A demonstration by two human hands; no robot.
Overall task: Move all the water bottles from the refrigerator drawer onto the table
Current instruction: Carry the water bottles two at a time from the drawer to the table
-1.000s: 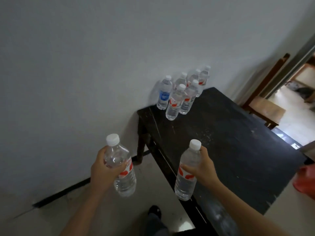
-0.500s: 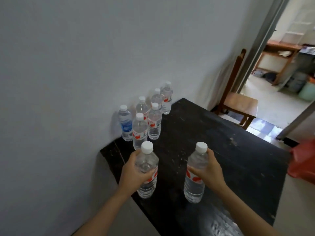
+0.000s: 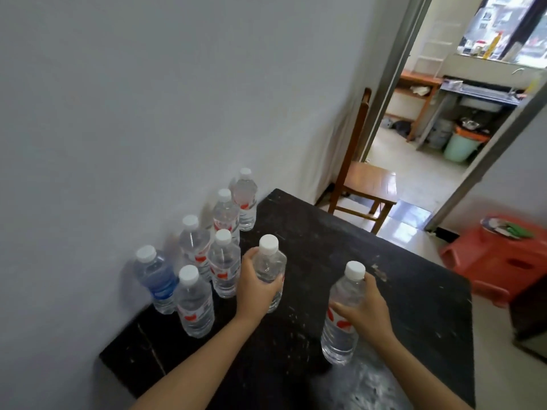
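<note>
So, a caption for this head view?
Left hand and right hand hold two clear plastic water bottles at a black wooden table, beside six others.

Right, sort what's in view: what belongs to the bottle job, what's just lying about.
Job: left-hand bottle, right-hand bottle, five standing red-label bottles, blue-label bottle, black table.
Lying about: wooden chair, red plastic stool, green bin.

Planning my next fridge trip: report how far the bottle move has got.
Done: six bottles stand on the black table. In hand: the left grip holds a seventh bottle beside them, the right grip an eighth bottle nearer the front edge; neither released. Left: set both down. The refrigerator drawer is out of view, so any remainder cannot be told.
</note>
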